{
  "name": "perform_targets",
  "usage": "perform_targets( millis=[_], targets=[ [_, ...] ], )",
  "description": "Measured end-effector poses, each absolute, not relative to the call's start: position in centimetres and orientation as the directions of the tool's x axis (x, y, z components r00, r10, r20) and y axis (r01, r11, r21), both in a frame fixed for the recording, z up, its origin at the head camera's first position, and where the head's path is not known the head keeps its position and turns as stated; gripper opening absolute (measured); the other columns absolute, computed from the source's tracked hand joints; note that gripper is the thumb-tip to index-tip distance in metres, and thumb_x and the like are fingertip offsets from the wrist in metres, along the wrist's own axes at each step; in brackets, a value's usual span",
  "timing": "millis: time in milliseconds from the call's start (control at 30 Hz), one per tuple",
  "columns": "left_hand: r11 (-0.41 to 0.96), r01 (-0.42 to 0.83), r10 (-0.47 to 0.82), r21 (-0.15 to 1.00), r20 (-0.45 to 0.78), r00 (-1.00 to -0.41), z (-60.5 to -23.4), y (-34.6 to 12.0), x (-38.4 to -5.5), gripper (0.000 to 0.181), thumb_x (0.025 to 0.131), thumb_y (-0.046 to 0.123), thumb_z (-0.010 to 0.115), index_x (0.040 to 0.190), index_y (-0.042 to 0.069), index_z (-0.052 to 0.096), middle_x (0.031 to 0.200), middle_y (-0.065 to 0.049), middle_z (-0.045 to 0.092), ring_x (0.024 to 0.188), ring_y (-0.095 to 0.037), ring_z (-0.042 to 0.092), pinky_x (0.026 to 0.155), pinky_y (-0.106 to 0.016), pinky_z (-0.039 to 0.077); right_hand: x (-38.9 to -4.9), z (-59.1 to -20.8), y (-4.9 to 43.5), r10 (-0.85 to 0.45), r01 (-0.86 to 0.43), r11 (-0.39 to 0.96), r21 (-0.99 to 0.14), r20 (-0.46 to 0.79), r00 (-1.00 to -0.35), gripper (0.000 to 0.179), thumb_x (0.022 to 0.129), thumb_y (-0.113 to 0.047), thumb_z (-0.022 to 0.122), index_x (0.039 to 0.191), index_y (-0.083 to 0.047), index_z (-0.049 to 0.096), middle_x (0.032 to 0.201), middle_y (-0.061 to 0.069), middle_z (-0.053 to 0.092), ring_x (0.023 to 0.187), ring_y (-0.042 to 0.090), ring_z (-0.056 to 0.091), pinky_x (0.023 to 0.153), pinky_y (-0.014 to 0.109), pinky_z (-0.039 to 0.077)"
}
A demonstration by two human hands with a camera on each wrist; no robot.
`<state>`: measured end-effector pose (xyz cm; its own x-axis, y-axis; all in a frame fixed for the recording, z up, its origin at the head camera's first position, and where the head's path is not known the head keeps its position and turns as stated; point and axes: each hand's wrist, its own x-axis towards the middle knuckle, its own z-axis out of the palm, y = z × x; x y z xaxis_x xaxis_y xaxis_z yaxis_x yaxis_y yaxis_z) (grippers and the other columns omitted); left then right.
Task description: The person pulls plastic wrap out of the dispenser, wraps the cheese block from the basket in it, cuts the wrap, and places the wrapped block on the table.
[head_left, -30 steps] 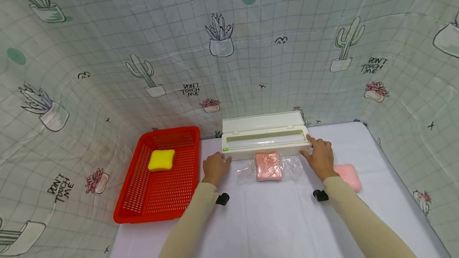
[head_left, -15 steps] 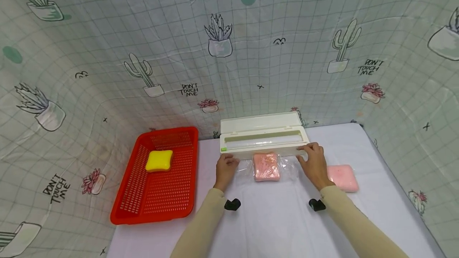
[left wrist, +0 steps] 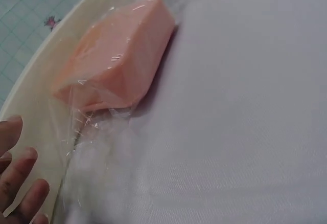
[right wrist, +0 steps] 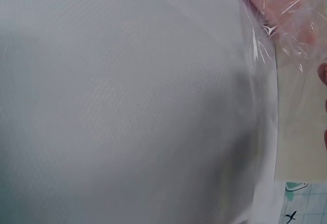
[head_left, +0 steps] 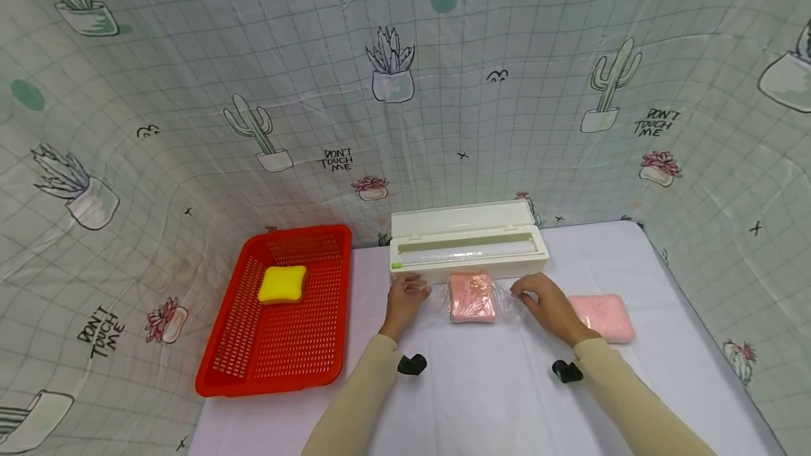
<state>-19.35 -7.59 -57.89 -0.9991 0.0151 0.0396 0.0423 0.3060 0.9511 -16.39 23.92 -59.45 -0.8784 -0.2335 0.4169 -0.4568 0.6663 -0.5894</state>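
Observation:
A pink square block (head_left: 472,297), loosely covered in clear plastic wrap (head_left: 503,299), lies on the white cloth against the front of a white wrap dispenser (head_left: 469,271). The dispenser's lid (head_left: 462,219) is raised, and a roll of film (head_left: 469,253) shows inside. My left hand (head_left: 404,301) is beside the film's left end; in the left wrist view its fingers (left wrist: 21,175) are spread and apart from the block. On the other side, my right hand (head_left: 546,305) has curled fingers and appears to pinch the film's right end; the right wrist view shows only its fingertips (right wrist: 323,74).
To the left stands a red perforated basket (head_left: 298,343) with a yellow block (head_left: 282,284) in it. A second pink block (head_left: 603,317) lies right of my right hand. A patterned cloth wall (head_left: 443,139) closes off the back and sides.
Both hands have moved from the dispenser's ends inward, toward the wrapped block. The film's right end has drawn in closer to the block with my right hand.

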Motion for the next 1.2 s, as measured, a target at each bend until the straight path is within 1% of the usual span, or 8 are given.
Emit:
perform_targets(
  millis=[167,367,500,700,767,900,1033,1200],
  targets=[
    [0.479,0.117,0.050,0.870,0.106,-0.993,-57.8,-7.1,-19.5,0.014,0.095,0.003,0.076,0.108,-0.002,0.078,0.094,-0.013,0.077,0.088,-0.023,0.068,0.081,-0.029,0.053,-16.5,-59.5,24.3,-0.271,-0.509,0.671,-0.538,0.461,-0.845,0.030,0.081,0.019,0.077,0.087,-0.010,0.074,0.097,0.004,0.077,0.093,0.026,0.065,0.084,0.046,0.054],
    [0.677,0.162,0.028,0.718,0.194,-0.981,-57.3,-7.8,-19.5,0.005,0.094,0.011,0.079,0.095,0.009,0.083,0.088,-0.003,0.077,0.085,-0.019,0.064,0.082,-0.035,0.045,-16.4,-58.9,25.0,-0.147,-0.340,0.770,-0.540,0.369,-0.918,0.019,0.087,0.013,0.076,0.091,-0.006,0.076,0.099,0.010,0.077,0.096,0.033,0.066,0.087,0.052,0.055],
    [0.716,0.266,0.095,0.645,0.288,-0.953,-57.3,-8.7,-19.6,0.005,0.092,0.013,0.081,0.095,0.010,0.083,0.093,-0.004,0.079,0.089,-0.023,0.067,0.083,-0.039,0.047,-16.6,-58.7,25.3,-0.083,-0.293,0.812,-0.504,0.397,-0.914,0.016,0.085,0.011,0.079,0.090,-0.004,0.079,0.096,0.013,0.078,0.092,0.036,0.066,0.083,0.053,0.055],
    [0.832,0.494,0.361,0.253,0.429,-0.828,-57.7,-10.6,-20.1,0.009,0.088,0.017,0.084,0.096,0.019,0.085,0.095,0.005,0.077,0.094,-0.018,0.065,0.084,-0.033,0.047,-16.5,-59.1,25.3,-0.210,-0.397,0.865,-0.308,0.497,-0.842,0.018,0.079,0.011,0.083,0.088,-0.004,0.082,0.090,0.010,0.075,0.085,0.033,0.064,0.073,0.048,0.053],
    [0.845,0.526,0.442,0.099,0.426,-0.790,-57.7,-11.1,-20.1,0.013,0.088,0.017,0.083,0.099,0.023,0.086,0.094,0.008,0.074,0.093,-0.015,0.062,0.085,-0.030,0.047,-16.5,-59.1,25.4,-0.271,-0.424,0.873,-0.242,0.482,-0.833,0.023,0.078,0.013,0.082,0.093,-0.005,0.084,0.091,0.008,0.073,0.086,0.032,0.063,0.073,0.048,0.052],
    [0.835,0.541,0.537,-0.096,0.356,-0.765,-57.7,-11.4,-19.8,0.025,0.091,0.015,0.076,0.109,0.029,0.085,0.093,0.007,0.067,0.096,-0.013,0.058,0.086,-0.029,0.045,-16.3,-59.4,25.6,-0.378,-0.460,0.876,-0.146,0.386,-0.842,0.034,0.081,0.012,0.078,0.108,-0.007,0.084,0.097,0.008,0.072,0.092,0.031,0.061,0.078,0.048,0.052],
    [0.836,0.535,0.547,-0.121,0.244,-0.801,-57.5,-11.2,-19.2,0.030,0.097,0.016,0.072,0.122,0.029,0.081,0.098,0.004,0.066,0.100,-0.016,0.058,0.087,-0.031,0.045,-15.8,-59.5,25.9,-0.430,-0.487,0.860,-0.150,0.298,-0.852,0.037,0.086,0.006,0.077,0.122,-0.005,0.079,0.103,0.010,0.077,0.095,0.032,0.063,0.081,0.050,0.053],
    [0.870,0.492,0.488,0.008,0.121,-0.865,-56.9,-11.0,-18.4,0.031,0.102,0.020,0.070,0.132,0.021,0.077,0.106,-0.001,0.069,0.103,-0.021,0.059,0.088,-0.034,0.046,-15.3,-59.0,26.8,-0.378,-0.440,0.842,-0.311,0.242,-0.894,0.044,0.091,0.005,0.070,0.134,0.000,0.069,0.108,0.011,0.078,0.104,0.038,0.066,0.089,0.055,0.052]
  ],
)
